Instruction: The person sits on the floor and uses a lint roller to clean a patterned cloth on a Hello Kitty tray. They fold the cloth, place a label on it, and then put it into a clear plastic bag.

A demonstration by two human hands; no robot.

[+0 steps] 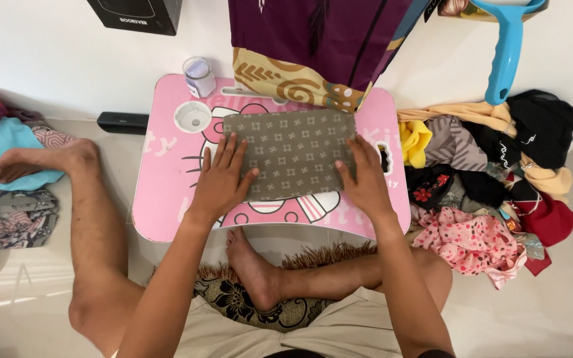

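Nearest to me, my crossed legs rest on a dark patterned mat [260, 305], and both forearms reach forward over the near edge of the pink table [167, 199]. My left hand [223, 179] lies flat, fingers spread, its grip open and pressing on the near left corner of the folded grey patterned cloth [293, 149]. My right hand [366, 179] is flat too, grip open, fingers on the cloth's right edge and thumb along its near side. The cloth sits square in the middle of the table, between the two grips, already a neat rectangle.

I judge the step in hand to be smoothing and squaring a finished fold. The next move would call for sliding both palms under or pinching the edges evenly, so the layers do not slip apart when lifted.

Left of my left grip, clothes in blue and grey [8, 192] lie on the floor. Right of my right grip sits a loose heap of mixed garments [492, 192]. Beyond the cloth stand a small white-capped jar [199, 76] and a purple and tan fabric [313, 46] hanging down.
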